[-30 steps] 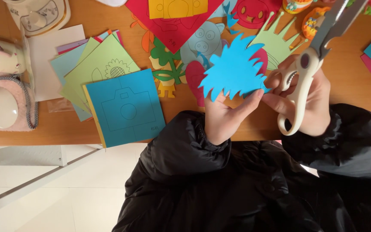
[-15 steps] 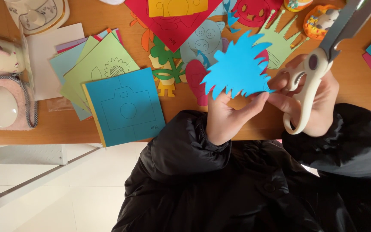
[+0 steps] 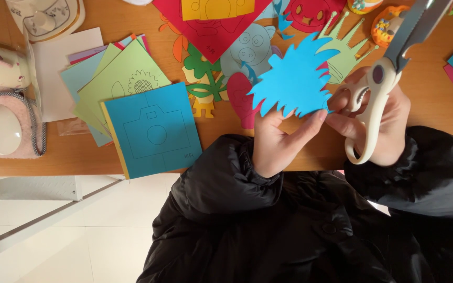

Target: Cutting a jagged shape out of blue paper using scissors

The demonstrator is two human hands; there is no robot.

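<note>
My left hand (image 3: 279, 141) pinches the lower edge of a blue jagged paper cutout (image 3: 294, 81), holding it up over the wooden table (image 3: 226, 141). Cream-handled scissors (image 3: 381, 78) sit in my right hand (image 3: 378, 126), blades pointing up to the right and away from the paper. The fingertips of that hand touch the cutout's lower right corner. Both arms wear black padded sleeves.
A stack of coloured paper sheets (image 3: 132, 89) lies at left, topped by a blue sheet with a camera outline (image 3: 153, 128). Several finished cutouts, among them a red diamond sheet (image 3: 211, 26) and a green crown shape (image 3: 344, 47), lie behind. A pink pouch (image 3: 3, 128) is far left.
The blue cutout has turned slightly and shifted a little right in my left hand. The scissors have swung a bit further to the right.
</note>
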